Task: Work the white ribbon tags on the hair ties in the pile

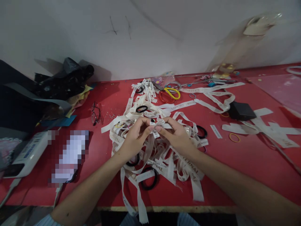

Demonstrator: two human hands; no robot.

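Observation:
My left hand and my right hand meet above the middle of a tangled heap of printed ribbon. Both are closed, thumbs nearly touching, pinching a short piece of white printed ribbon between them. A small dark bit shows at the top of the pinch, too hidden to name. Around my hands lie black hair ties, one at the front, one behind and one to the right. A bunch of knotted ribbon sits at the back of the heap.
Yellow-handled scissors lie behind the heap. At left are eyeglasses, a cabled phone, a white power bank and a black bag. A black block rests on ribbon at right. The red table meets a wall.

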